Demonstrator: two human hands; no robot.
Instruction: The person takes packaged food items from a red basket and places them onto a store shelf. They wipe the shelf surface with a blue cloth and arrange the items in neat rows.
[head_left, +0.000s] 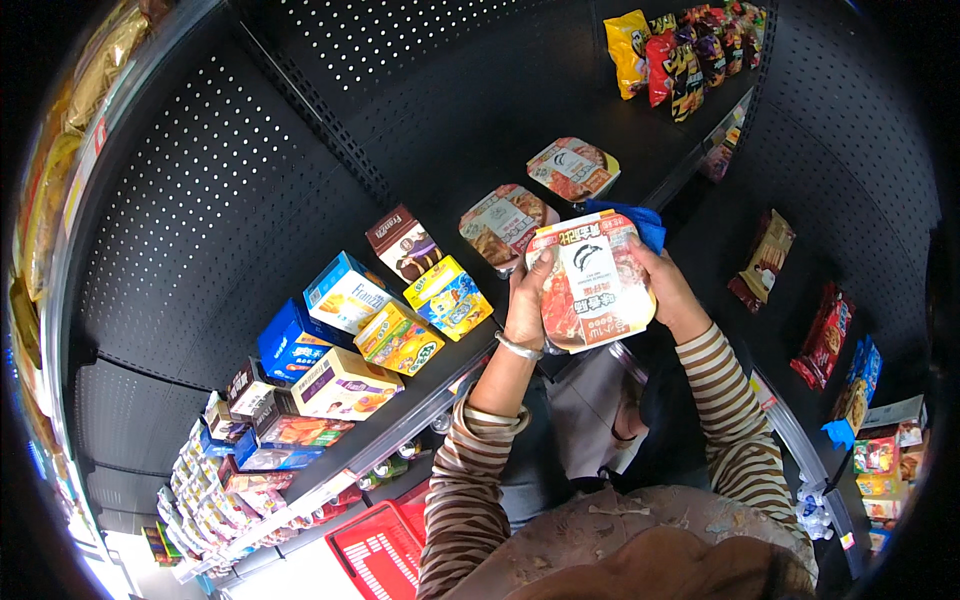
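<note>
Both my hands hold a packaged instant meal box (592, 281) with a printed sleeve, above the shelf edge. My left hand (527, 300) grips one side, thumb on its top face, a bracelet at the wrist. On the opposite side, my right hand (666, 285) has its thumb near the upper corner; a folded blue cloth (637, 222) lies beside or under these fingers, its hold not clear. Two similar meal boxes, one nearer (506, 223) and one farther (574, 169), rest on the dark shelf beyond the held box.
Boxed snacks (349, 292) stand in rows on the shelf at left. Snack bags (686, 64) stand at the top right. Wrapped biscuit packs (823, 335) lie on the right shelf. A red plastic basket (375, 551) is low at left. Perforated back panels (202, 172) rise behind the shelf.
</note>
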